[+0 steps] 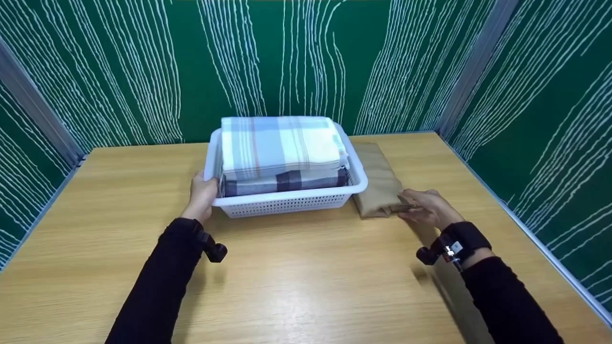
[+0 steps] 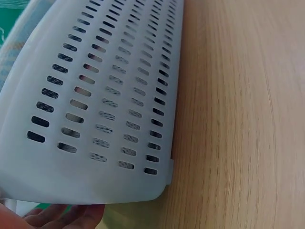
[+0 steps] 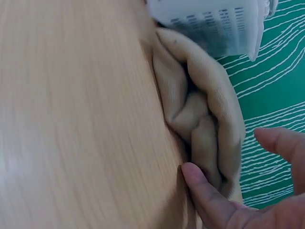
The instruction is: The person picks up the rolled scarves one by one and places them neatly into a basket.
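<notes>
My left hand grips the left rim of a white plastic basket with slotted walls. Inside the basket, a folded light blue and white plaid cloth lies on a folded dark and white checked cloth. Just right of the basket is a folded tan cloth, its layered end showing in the right wrist view. At that end is my right hand. One fingertip touches the cloth's lower edge near the tabletop, while another finger stands apart above it.
Everything sits on a wood-grain table. Green panels with white wavy lines stand along the back and sides, joined by grey metal posts. The basket's right side overlaps the tan cloth in the head view.
</notes>
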`<state>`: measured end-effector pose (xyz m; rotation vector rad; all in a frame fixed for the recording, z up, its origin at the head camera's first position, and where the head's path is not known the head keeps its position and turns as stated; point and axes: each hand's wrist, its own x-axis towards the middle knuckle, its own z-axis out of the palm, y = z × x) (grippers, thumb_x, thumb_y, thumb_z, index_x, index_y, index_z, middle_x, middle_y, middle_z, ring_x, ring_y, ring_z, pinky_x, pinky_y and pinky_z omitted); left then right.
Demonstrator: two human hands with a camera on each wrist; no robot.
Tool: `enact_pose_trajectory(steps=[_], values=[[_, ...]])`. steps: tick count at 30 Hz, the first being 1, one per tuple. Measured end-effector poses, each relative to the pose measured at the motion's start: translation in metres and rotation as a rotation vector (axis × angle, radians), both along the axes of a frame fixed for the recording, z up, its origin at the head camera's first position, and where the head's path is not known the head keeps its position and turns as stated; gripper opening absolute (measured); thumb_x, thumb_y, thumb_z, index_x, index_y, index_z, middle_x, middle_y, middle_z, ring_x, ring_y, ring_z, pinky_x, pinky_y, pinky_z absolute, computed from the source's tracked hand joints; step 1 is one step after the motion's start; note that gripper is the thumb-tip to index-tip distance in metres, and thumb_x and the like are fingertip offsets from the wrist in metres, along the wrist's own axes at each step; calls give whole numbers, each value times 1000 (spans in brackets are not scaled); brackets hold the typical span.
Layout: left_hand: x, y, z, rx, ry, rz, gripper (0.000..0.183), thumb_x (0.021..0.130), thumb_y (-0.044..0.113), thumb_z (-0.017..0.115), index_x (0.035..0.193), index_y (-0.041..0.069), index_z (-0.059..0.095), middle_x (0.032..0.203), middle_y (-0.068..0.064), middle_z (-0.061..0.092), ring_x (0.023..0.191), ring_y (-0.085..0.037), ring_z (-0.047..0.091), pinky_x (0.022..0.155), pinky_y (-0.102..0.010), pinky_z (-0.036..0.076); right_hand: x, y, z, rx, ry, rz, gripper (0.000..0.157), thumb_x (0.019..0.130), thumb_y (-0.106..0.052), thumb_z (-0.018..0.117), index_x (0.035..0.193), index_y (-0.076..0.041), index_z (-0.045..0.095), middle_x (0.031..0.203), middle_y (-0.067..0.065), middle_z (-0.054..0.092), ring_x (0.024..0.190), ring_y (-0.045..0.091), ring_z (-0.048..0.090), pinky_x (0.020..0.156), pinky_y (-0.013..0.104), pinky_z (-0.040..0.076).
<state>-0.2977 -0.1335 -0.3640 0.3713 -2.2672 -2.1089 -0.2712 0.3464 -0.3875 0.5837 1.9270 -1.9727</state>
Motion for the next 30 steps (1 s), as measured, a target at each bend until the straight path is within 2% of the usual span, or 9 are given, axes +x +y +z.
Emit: enact_pose_trajectory(steps=[2,5,7,9,11,14,17,23,30], values=[[0,0,0,-2,3,3,46,97,-1,32,143,-6,27,142,-22,35,128,-29,34,107,-39,30,0,-4,1,-52,-1,-30,38,92,-13,62,123,6,52,131,23,33,106,27,55,92,33,48],[0,0,0,-8,4,8,48,97,0,34,144,-5,27,144,-21,35,129,-30,34,108,-40,29,1,-10,3,-135,8,-77,7,91,-6,63,92,1,64,106,16,49,86,23,63,90,36,49],[-1,0,0,-8,10,13,48,98,0,34,145,-4,27,144,-21,35,130,-30,34,108,-41,29,0,-16,4,-166,26,-94,5,91,-2,61,92,2,64,96,14,55,80,22,64,89,38,49],[-1,-1,0,-3,12,23,47,98,0,34,144,-4,29,144,-21,36,129,-30,35,108,-40,30,-2,-23,2,-175,44,-121,28,90,1,60,116,9,54,97,16,56,78,22,64,89,39,49],[-1,-1,0,1,13,30,47,98,-1,34,144,-5,29,143,-21,37,129,-30,36,108,-40,31,-6,-30,-1,-160,70,-151,59,89,5,58,141,8,29,115,23,50,78,22,63,88,39,50],[-1,0,-1,6,8,33,47,97,-2,34,144,-5,29,142,-21,38,127,-30,37,107,-39,32,-10,-40,-5,-138,91,-208,87,86,11,54,150,1,-3,142,28,25,78,19,59,83,37,52],[-1,2,-2,7,5,29,46,97,-2,35,143,-6,30,141,-22,38,126,-29,38,106,-39,33,-12,-45,-8,-127,107,-258,89,84,15,51,150,-1,-5,153,23,9,74,16,57,74,33,54],[-2,2,-3,5,16,36,44,97,-1,36,140,-7,32,139,-22,40,124,-29,38,106,-40,33,-14,-46,-12,-179,131,-337,88,82,19,50,151,-2,0,151,22,15,66,13,58,62,29,54],[-3,0,-5,-7,20,27,47,97,1,38,143,-5,30,140,-21,39,126,-30,38,106,-39,32,-15,-49,-12,-242,148,-417,78,78,23,52,138,-5,11,120,15,26,60,15,51,53,26,47]])
